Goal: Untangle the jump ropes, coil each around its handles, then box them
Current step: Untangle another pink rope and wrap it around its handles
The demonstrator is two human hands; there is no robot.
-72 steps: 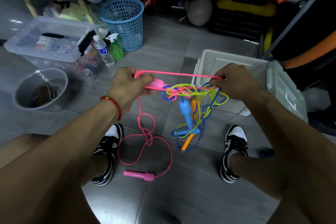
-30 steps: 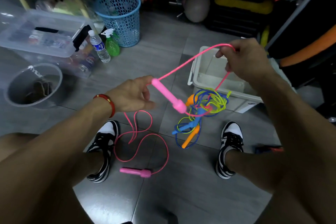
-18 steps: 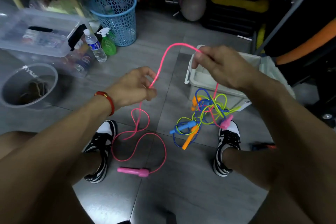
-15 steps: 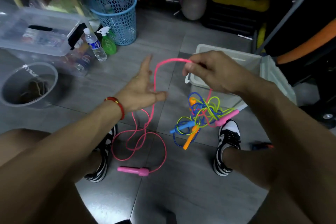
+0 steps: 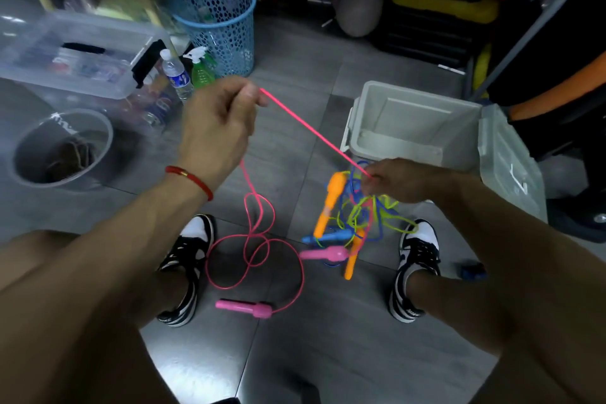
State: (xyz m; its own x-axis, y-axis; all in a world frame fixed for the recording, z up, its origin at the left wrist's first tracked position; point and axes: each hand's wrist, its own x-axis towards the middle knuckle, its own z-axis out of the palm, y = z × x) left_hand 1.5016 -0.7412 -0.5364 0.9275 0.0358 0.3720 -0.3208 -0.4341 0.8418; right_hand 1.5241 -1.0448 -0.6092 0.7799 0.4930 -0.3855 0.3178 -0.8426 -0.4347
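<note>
— Where's the pink rope (image 5: 314,133)?
— Stretched taut between both hands: the left hand (image 5: 218,123) pinches it far left, the right hand (image 5: 398,180) pinches it lower right, above the tangle (image 5: 355,218) of blue, green and orange ropes. Its slack loops on the floor (image 5: 328,354) between the shoes, one pink handle (image 5: 244,308) lying near, the other (image 5: 324,254) caught at the tangle.
— What's around?
— The open grey box (image 5: 413,123) right behind the tangle; far left, a blue basket (image 5: 218,26), water bottle (image 5: 175,75), spray bottle (image 5: 201,69), clear bin (image 5: 75,52) and round tub (image 5: 62,147).
</note>
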